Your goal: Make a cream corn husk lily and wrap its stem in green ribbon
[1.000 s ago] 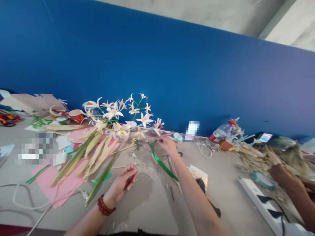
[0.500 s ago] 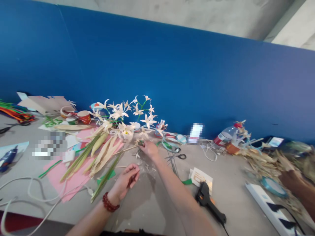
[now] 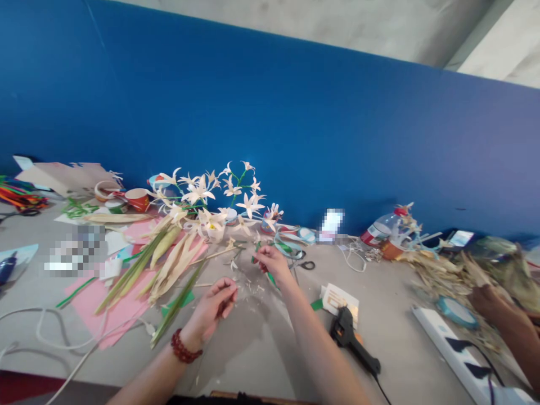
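Note:
My right hand point(image 3: 270, 263) is closed on a thin green strip point(image 3: 254, 259) above the middle of the table. Part of the strip shows at its fingertips, and more green appears beneath the hand. My left hand point(image 3: 217, 304), with a red bead bracelet point(image 3: 184, 346) on the wrist, is curled with thumb and fingertips together. Whether anything is in it is hidden. Beyond the hands stand white lily-like flowers point(image 3: 250, 206) with green stems. A thin pale stick point(image 3: 217, 255) and small white scraps point(image 3: 253, 288) lie near my hands.
Corn husks point(image 3: 172, 275) and pink paper point(image 3: 90, 304) lie on the left. At the right are scissors point(image 3: 309, 264), a black glue gun point(image 3: 352, 340), a power strip point(image 3: 453, 351) and a plastic bottle point(image 3: 382, 228). Another person's arm point(image 3: 502, 315) reaches in at the far right.
My right hand has moved right, away from the stick's end, and now has the green strip in its fingers. My left hand has hardly moved. The view has turned slightly right.

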Demonstrator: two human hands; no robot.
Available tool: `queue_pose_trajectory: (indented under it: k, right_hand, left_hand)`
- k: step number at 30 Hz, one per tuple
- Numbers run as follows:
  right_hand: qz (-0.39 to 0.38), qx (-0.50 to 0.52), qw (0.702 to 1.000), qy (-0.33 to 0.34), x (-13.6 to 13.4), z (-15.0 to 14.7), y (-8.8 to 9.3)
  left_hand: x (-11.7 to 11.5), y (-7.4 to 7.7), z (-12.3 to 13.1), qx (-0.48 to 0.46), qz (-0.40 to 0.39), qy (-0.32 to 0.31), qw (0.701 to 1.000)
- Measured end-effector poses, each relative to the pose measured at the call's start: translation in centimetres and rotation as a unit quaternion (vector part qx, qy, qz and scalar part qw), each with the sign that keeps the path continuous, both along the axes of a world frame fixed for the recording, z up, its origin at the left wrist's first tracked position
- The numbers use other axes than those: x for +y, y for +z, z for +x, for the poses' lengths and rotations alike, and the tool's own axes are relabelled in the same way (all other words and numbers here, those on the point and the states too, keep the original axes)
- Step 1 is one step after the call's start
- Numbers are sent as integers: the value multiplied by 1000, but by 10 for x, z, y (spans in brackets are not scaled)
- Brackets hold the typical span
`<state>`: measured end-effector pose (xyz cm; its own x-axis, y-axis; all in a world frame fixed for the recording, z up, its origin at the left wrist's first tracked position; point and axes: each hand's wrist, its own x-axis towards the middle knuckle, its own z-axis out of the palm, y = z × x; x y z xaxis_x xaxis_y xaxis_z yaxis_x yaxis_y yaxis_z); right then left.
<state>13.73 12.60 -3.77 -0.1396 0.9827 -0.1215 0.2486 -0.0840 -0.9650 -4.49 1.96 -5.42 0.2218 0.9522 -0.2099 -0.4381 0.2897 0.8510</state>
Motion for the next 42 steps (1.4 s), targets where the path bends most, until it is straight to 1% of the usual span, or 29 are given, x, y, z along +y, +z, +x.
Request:
queue_pose_trajectory:
  k: [2,5,6,9,11,15,20,27,32,38,42]
  right_hand:
    - [13,51,999,-3,-27,6,12]
    - [33,109,993,-6,-67,11,29]
    - [45,143,989,-6,-79,12,33]
    - [60,204,977,-20,-104,12,41]
    - [68,214,974,-36,-112,13,42]
    - [88,214,972,-49,-118,16,38]
    - [82,222,970,-58,-120,18,37]
    - [82,233,968,-55,-118,19,39]
    - [75,238,966,-65,-117,19,37]
    - [82,246,963,-70,-119,20,41]
    - [77,265,958,-78,-119,20,40]
  left_hand:
    - [-2,9,0,-8,6,0,1000]
    - [-7,25,5,16,27,-18,999]
    - [-9,30,7,28,37,-25,999]
    - [-14,40,16,61,69,-38,995]
    - [-16,42,22,75,86,-43,993]
    - [-22,42,31,83,100,-49,990]
    - [-26,40,36,92,103,-44,989]
    - [-31,41,35,114,98,-65,987]
    - [-33,40,34,118,94,-67,986]
    - [-35,38,34,135,106,-72,983]
    - [-37,40,34,143,104,-78,981]
